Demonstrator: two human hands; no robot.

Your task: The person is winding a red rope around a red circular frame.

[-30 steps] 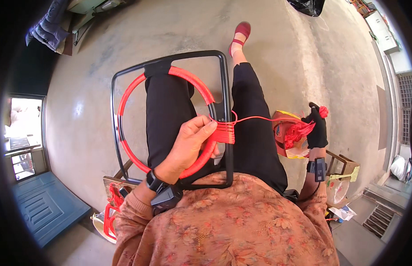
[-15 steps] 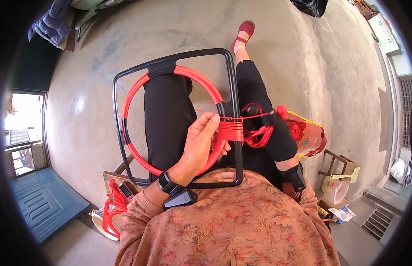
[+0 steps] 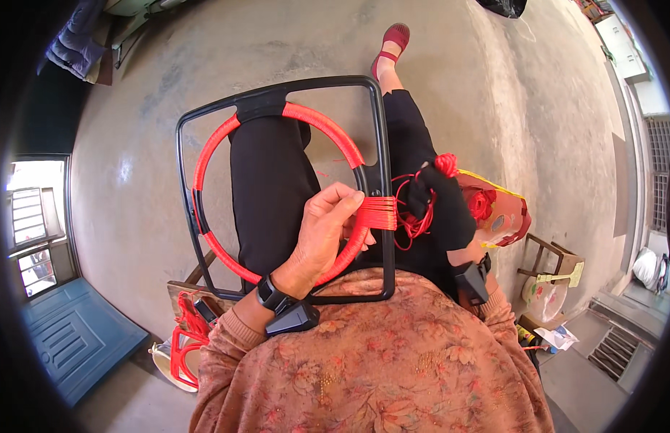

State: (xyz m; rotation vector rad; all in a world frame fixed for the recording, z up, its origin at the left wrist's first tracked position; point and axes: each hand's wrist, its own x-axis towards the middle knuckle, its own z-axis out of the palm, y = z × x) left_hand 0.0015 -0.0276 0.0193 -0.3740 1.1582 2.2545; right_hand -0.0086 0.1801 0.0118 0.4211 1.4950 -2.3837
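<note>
A black square frame (image 3: 379,130) with a round inner ring (image 3: 326,128) rests across my lap. Red cord is wrapped round most of the ring. On the right side, a band of red cord strands (image 3: 379,213) spans from ring to outer bar. My left hand (image 3: 324,224) grips the ring beside this band, thumb on top and other fingers partly hidden underneath. Just right of the frame, my right hand (image 3: 450,213), in a black glove, is closed on the red cord (image 3: 416,227), which hangs in loose loops. A red cord bundle (image 3: 446,165) shows by its fingers.
At the right a red bag (image 3: 507,227) with yellow edging has more red cord in it. Low wooden stools stand right (image 3: 562,260) and left (image 3: 178,292). A red plastic item (image 3: 182,353) lies at lower left, near a blue door panel (image 3: 82,335).
My right hand has moved slightly nearer the frame, and the cord that was taut across to it now hangs slack. My left hand keeps its grip on the ring.
</note>
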